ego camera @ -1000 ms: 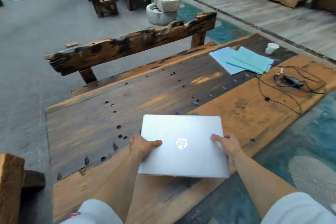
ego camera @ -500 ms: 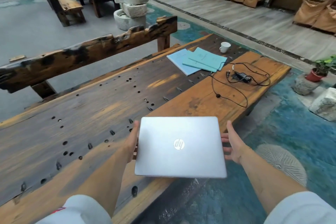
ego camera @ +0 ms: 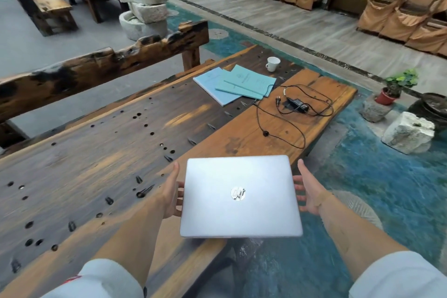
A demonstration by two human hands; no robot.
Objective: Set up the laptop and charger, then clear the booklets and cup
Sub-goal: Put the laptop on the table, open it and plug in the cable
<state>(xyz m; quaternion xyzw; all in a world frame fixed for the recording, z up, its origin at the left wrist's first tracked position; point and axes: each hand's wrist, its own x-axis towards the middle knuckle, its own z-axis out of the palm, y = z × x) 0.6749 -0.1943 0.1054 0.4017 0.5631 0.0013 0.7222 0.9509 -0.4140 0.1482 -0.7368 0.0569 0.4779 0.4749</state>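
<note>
Head view: closed silver laptop (ego camera: 240, 196) at lower centre of the frame, held level above the near edge of the wooden bench (ego camera: 96, 152). Left hand (ego camera: 172, 191) and right hand (ego camera: 308, 192) each grip one side edge, fingers underneath. Toward the upper right lie the blue-green booklets (ego camera: 235, 84), the white cup (ego camera: 272, 63) beyond them, and the black charger (ego camera: 296, 104) with loose cable just right of the booklets.

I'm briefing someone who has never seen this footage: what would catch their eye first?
A closed silver laptop fills the foreground, held level between the left hand and right hand past the wooden table's near edge. At the table's far end lie blue booklets, a white cup and a black charger with tangled cable.
</note>
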